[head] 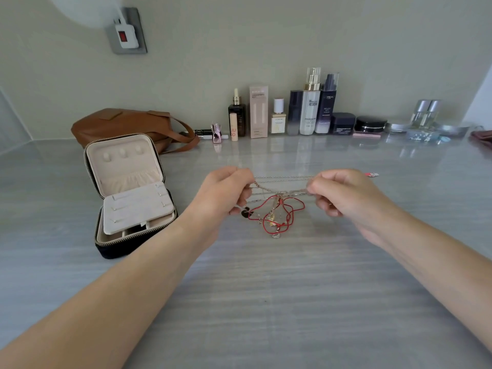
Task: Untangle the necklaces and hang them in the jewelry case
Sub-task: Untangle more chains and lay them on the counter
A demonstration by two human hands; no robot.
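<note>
Two hands: left hand (226, 190) and right hand (343, 193), held over the grey table (266, 288).
Grip: each pinches the necklaces (274, 211), pulling silver chains taut between them.
Tangle: a red cord and pendants dangle below.
Jewelry case (127, 193): open, left of the hands.
Bag (119, 123): brown, behind the case.
Bottles (308, 110): lined along the wall.

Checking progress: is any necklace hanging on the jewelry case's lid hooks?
No: the hooks are bare; the left hand and right hand hold the tangled necklaces.
</note>
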